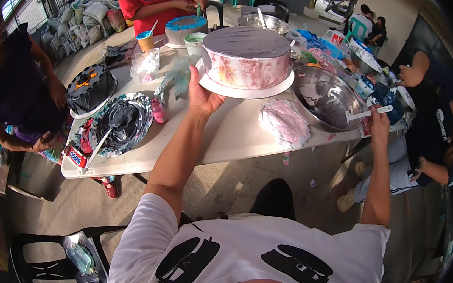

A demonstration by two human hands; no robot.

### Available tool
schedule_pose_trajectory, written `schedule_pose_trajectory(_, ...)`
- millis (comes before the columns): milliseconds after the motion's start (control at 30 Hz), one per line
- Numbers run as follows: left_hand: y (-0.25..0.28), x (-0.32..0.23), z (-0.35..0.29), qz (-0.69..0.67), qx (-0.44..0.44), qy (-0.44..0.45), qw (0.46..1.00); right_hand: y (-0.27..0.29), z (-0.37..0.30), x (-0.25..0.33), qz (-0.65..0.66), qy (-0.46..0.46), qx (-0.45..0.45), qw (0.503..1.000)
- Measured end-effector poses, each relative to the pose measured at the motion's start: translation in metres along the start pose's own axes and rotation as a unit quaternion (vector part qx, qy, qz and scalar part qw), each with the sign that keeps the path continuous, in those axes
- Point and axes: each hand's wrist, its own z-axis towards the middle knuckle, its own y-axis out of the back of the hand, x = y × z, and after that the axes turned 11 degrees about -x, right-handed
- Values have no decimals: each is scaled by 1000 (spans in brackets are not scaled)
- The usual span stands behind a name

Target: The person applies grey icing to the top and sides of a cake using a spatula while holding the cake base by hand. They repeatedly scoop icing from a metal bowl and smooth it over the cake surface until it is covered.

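Note:
My left hand (205, 95) holds up a round white cake board (247, 95) from its near left edge, with the thumb raised along the rim. On the board sits a tall round cake (245, 69), grey on top and marbled pink and white round the side. My right hand (379, 125) grips a white spatula (369, 113), whose smeared blade reaches over the rim of a large steel bowl (311, 114). Grey icing coats the inside of that bowl. Below the cake, a crumpled pink-and-white icing-smeared sheet (285, 122) lies on the table.
On the white table (210, 140) are a black-iced cake (89, 91), a plate of dark icing (121, 125) and a small pink bottle (158, 110). Across it, a person in red (153, 1) works on a blue-topped cake (186, 25). Other people stand at both sides.

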Motion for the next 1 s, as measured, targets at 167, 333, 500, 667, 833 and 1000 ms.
schedule_pose_trajectory(167, 8, -1, 1, 29, 0, 5, 1000, 2, -8, -19, 59, 14, 37, 997)
schedule_pose_trajectory(333, 15, -2, 4, 52, 34, 9, 998, -1, -22, -12, 85, -44, 28, 995)
schedule_pose_trajectory(500, 26, -4, 8, 58, 36, -12, 998, 20, -11, -24, 173, -107, 11, 979)
schedule_pose_trajectory(667, 32, -7, 8, 65, 64, 9, 996, 28, -11, -23, 283, -149, -12, 947)
schedule_pose_trajectory(833, 22, 1, 4, 52, 42, 25, 997, 30, -5, -23, 325, -149, -15, 934)
schedule_pose_trajectory(1000, 31, -3, 6, 61, 78, 25, 995, 30, -7, -19, 337, -161, -29, 927)
